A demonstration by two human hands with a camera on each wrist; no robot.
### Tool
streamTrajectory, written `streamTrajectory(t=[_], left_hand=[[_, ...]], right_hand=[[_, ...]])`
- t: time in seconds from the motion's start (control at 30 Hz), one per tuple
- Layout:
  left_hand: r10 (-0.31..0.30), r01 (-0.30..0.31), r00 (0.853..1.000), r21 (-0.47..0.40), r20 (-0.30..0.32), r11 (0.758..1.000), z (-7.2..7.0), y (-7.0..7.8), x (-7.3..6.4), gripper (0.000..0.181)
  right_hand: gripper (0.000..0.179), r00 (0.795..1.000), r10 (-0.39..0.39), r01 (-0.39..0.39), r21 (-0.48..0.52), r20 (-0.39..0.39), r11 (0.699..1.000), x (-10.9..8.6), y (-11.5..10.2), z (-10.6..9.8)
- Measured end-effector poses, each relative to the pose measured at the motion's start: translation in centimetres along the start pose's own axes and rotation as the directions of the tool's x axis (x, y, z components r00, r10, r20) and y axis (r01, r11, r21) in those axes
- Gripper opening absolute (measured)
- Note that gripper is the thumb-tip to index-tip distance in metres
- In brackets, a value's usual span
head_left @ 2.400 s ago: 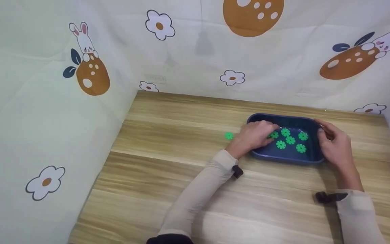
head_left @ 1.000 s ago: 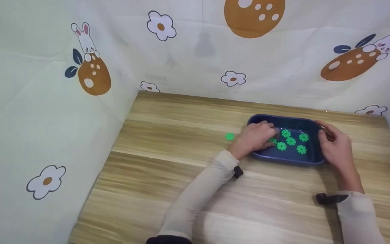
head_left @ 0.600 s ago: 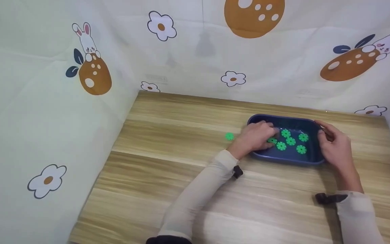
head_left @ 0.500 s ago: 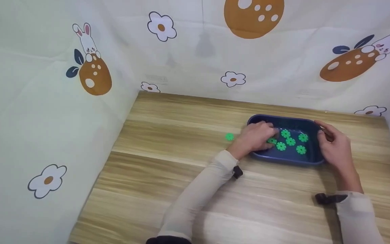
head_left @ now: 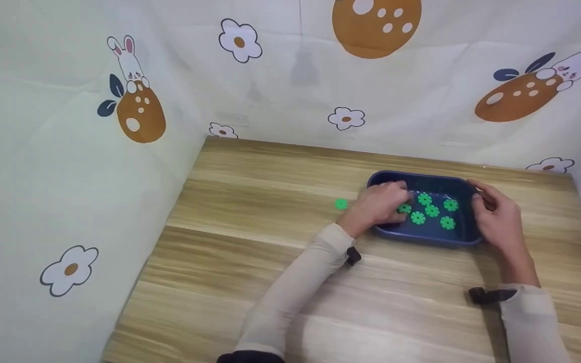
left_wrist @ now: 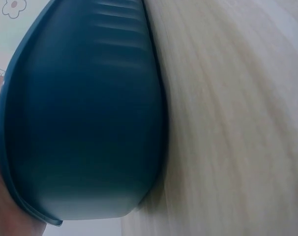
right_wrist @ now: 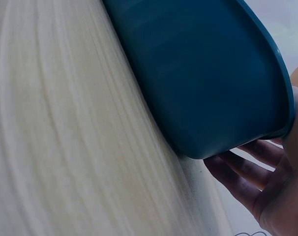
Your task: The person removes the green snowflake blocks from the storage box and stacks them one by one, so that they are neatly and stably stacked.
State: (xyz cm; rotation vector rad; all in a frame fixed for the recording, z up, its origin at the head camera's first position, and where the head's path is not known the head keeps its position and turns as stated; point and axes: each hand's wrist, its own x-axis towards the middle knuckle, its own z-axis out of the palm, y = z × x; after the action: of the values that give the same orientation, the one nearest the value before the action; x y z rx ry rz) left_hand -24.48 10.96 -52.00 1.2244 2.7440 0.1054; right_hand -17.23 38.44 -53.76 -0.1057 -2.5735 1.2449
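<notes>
A dark blue plastic tray (head_left: 421,237) stands on the wood-grain table. Several green notched plastic discs (head_left: 431,210) lie spread on its floor. My left hand (head_left: 379,204) reaches over the tray's left end, its curled fingers and thumb around one green disc (head_left: 404,208); the fingertips are partly hidden. At the opposite end, my right hand (head_left: 502,214) grips the tray, thumb at the rim and fingers outside. The right wrist view shows those fingers (right_wrist: 242,169) along the tray's outer wall (right_wrist: 203,88).
Another green disc (head_left: 341,203) lies on the table (head_left: 270,201), left of the tray and close to the left wrist. Cream curtains (head_left: 280,75) printed with rabbits and flowers enclose the table at the back and sides.
Within the tray, the disc at my left fingers has shifted slightly left and toward the front, and its face shows more. My right hand keeps its grip; the tray stays in place.
</notes>
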Motion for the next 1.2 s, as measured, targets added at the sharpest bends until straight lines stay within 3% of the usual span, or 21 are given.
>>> streamTrajectory(t=[0.23,0.47,0.67,0.97,1.2], left_hand=[[-0.009,0.010,1.000,-0.072,0.010,0.997,-0.3,-0.1,0.0,0.043],[0.035,-0.049,0.995,-0.144,-0.094,0.988,-0.5,-0.5,-0.1,0.042],[0.041,-0.071,0.988,-0.207,-0.146,0.976,-0.6,-0.7,-0.5,0.041],[0.104,-0.179,0.949,-0.239,-0.297,0.954,-1.0,-1.3,-2.0,0.037],[0.127,-0.237,0.927,-0.290,-0.352,0.927,-1.3,-2.5,-3.8,0.036]], right_hand=[[0.039,1.000,0.009,-0.009,-0.011,0.007,1.000,0.1,0.0,0.0],[0.039,1.000,0.011,-0.011,-0.016,0.006,1.000,0.2,-0.1,0.0],[0.040,1.000,0.005,-0.005,-0.029,0.016,1.000,0.1,-0.1,-0.1],[0.039,1.000,-0.019,0.019,-0.028,0.003,0.999,0.0,-0.2,0.0],[0.039,1.000,-0.023,0.023,-0.022,0.006,1.000,0.0,-0.2,-0.1]])
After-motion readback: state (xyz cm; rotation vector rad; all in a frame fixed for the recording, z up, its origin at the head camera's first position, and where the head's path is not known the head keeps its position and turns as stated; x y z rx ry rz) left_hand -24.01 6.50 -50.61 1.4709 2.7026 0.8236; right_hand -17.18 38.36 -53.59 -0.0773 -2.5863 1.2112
